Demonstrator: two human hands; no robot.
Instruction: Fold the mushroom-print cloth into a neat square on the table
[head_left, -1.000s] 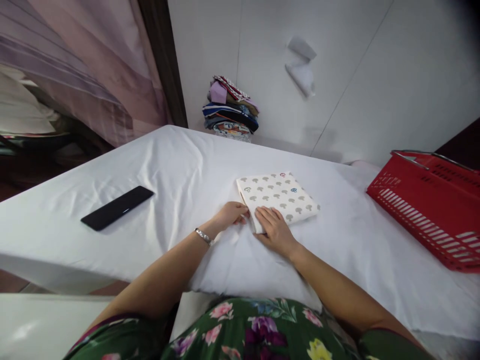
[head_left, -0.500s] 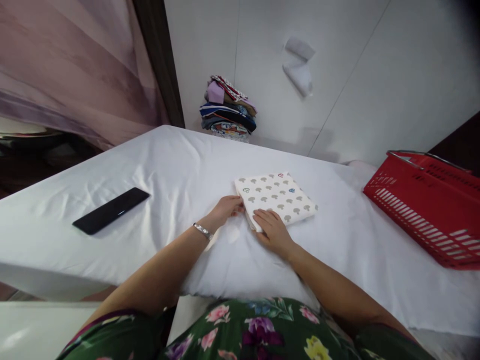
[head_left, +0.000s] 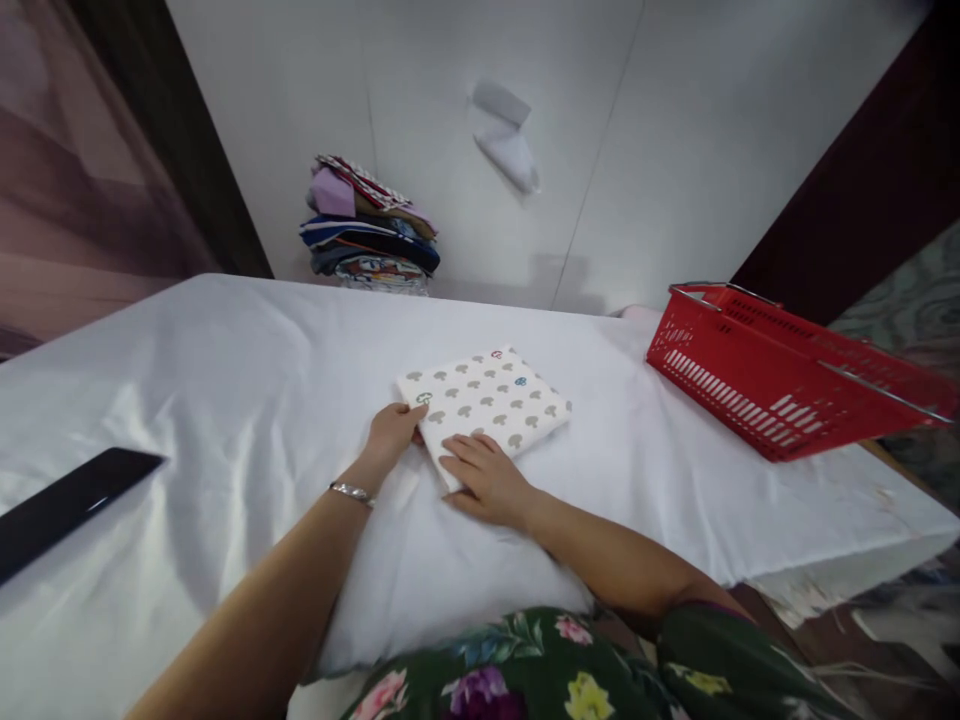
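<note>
A folded white cloth (head_left: 487, 400), printed with grey mushroom shapes and a few coloured ones, lies on the white-covered table. At its left edge is my left hand (head_left: 394, 432), closed on the cloth with the thumb on top and the other fingers mostly hidden at the side. A silver bracelet (head_left: 352, 492) circles that wrist. My right hand (head_left: 489, 482) rests on the cloth's near corner, its fingers stretched out over the top layer.
To the right stands a red plastic basket (head_left: 750, 370) with metal handles. A stack of folded clothes (head_left: 371, 228) sits beyond the table's far edge. On the left lies a flat black object (head_left: 75, 502). White paper (head_left: 506, 135) hangs on the wall.
The camera view has turned right, so everything appears shifted left. My left thumb now lies over the cloth's left edge. My right hand stays on the near corner.
</note>
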